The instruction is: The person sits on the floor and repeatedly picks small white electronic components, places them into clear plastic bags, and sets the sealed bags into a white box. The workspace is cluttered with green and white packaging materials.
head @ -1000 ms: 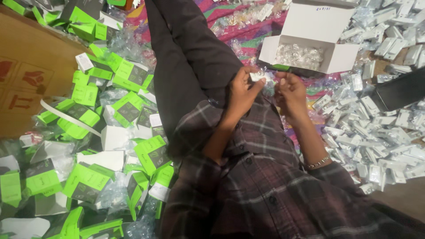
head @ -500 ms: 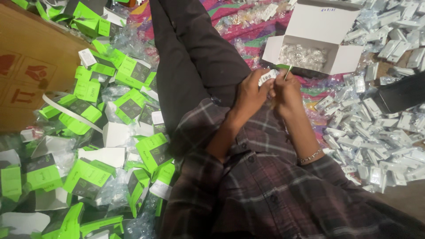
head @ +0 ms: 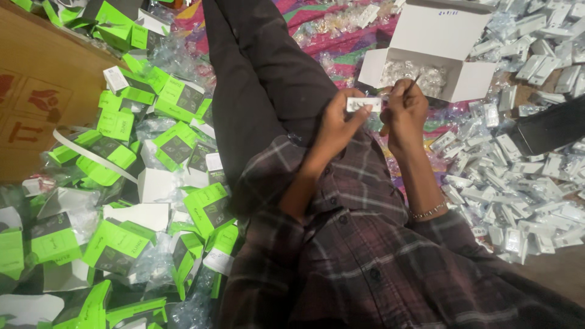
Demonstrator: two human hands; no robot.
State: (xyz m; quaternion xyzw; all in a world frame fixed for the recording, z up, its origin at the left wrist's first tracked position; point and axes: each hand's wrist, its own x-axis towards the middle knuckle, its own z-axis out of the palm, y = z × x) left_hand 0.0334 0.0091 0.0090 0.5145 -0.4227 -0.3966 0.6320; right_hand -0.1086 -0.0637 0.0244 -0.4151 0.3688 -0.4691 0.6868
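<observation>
shirt [head: 365,262]: dark plaid, buttoned | trousers [head: 268,79]: black | wrist: beaded bracelet [head: 428,211]

Dim floor, patterned pink mat [head: 341,42], cardboard box [head: 42,91].

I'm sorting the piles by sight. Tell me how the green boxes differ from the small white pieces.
The green boxes are bright green with dark panels; the small white pieces are plain white. The boxes are larger and lie on the person's left; the pieces are smaller and heaped on the right. Both lie in loose, jumbled piles among clear plastic.
</observation>
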